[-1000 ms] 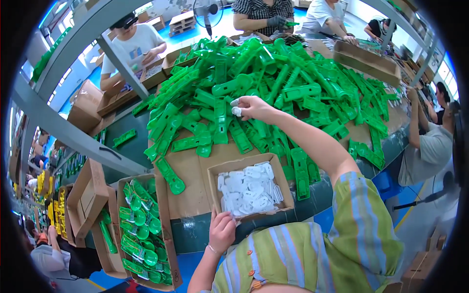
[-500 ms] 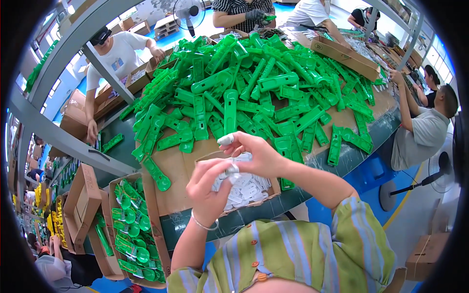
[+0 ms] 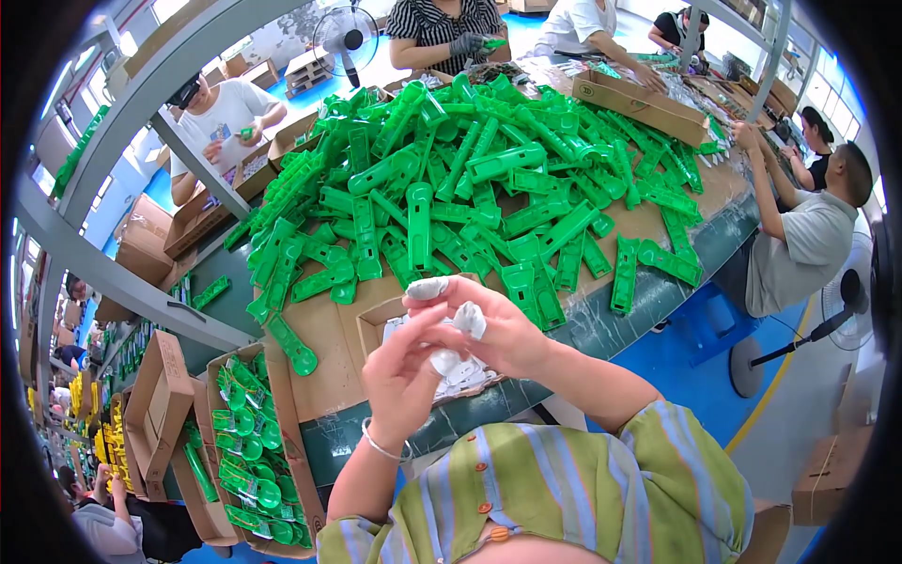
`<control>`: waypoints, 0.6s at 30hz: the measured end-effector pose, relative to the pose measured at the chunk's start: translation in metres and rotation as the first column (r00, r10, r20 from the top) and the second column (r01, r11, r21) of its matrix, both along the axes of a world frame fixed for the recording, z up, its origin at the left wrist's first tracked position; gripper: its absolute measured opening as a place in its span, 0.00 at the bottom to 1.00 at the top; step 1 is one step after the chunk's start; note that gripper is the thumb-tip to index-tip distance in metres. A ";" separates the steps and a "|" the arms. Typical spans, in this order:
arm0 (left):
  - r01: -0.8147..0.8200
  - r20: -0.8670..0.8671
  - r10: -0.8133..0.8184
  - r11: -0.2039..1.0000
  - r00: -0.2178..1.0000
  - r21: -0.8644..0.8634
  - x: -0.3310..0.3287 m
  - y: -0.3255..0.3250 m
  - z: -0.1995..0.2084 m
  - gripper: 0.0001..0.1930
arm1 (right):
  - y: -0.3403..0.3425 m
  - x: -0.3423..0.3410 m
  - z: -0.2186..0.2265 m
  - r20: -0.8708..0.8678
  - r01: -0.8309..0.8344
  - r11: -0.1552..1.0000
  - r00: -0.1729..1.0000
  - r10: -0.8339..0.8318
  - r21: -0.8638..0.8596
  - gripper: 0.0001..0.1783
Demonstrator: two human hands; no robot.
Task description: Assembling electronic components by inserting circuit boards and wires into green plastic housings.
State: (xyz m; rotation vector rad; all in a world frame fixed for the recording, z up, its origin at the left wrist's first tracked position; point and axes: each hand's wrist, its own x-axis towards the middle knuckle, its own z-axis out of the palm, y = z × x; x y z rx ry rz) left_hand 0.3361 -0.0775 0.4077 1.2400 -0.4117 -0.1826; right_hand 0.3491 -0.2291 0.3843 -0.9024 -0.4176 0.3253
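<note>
My left hand (image 3: 399, 376) and my right hand (image 3: 512, 338) meet over a cardboard box (image 3: 371, 329) of small white plastic pieces (image 3: 458, 381). White coverings wrap several fingertips: one (image 3: 427, 289) is on the right index finger, and another (image 3: 446, 362) shows at the left thumb. A further white patch (image 3: 470, 321) lies by the right thumb; whether it is a covering or a held piece is unclear. The left fingers are bent and closed against the right ones. Both hands look pinched, and anything between the fingers is hidden.
A big heap of green plastic casings (image 3: 418, 226) covers the table beyond my hands. Left of me stands a carton (image 3: 310, 451) of green parts with wires. A grey metal frame (image 3: 122, 277) crosses the left side. Co-workers sit around the table; a fan (image 3: 850, 291) stands right.
My view has shifted slightly, moving the heap left in the picture. My right hand has turned, bringing its thumb into sight. At left, a co-worker's hand has risen with a green piece.
</note>
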 end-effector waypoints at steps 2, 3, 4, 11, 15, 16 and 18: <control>-0.326 0.594 0.158 0.927 0.788 0.186 0.008 0.005 0.004 0.13 | 0.006 -0.001 -0.008 -0.009 -0.025 0.983 1.000 0.027 0.184 0.32; -0.411 0.686 0.182 0.893 0.704 0.185 0.009 0.001 0.011 0.14 | 0.010 -0.002 -0.010 -0.029 -0.061 0.959 0.997 0.071 0.276 0.23; -0.415 0.686 0.188 0.892 0.703 0.180 0.009 0.000 0.012 0.14 | 0.012 -0.006 -0.011 -0.029 -0.064 0.960 0.997 0.075 0.272 0.23; -0.621 0.966 0.028 0.771 0.257 0.143 0.015 -0.002 0.016 0.12 | 0.014 -0.017 -0.017 -0.064 -0.118 0.932 0.987 0.148 0.342 0.24; -0.704 0.982 0.061 0.705 0.178 0.084 0.009 -0.005 0.008 0.11 | 0.018 -0.023 -0.014 -0.108 -0.115 0.918 0.980 0.168 0.380 0.25; -0.718 0.984 0.064 0.692 0.165 0.075 0.006 -0.005 0.006 0.12 | 0.019 -0.024 -0.011 -0.106 -0.110 0.917 0.981 0.162 0.383 0.25; -0.731 0.986 0.068 0.679 0.153 0.067 0.002 -0.006 0.001 0.12 | 0.022 -0.026 0.002 -0.108 -0.073 0.938 0.987 0.116 0.340 0.25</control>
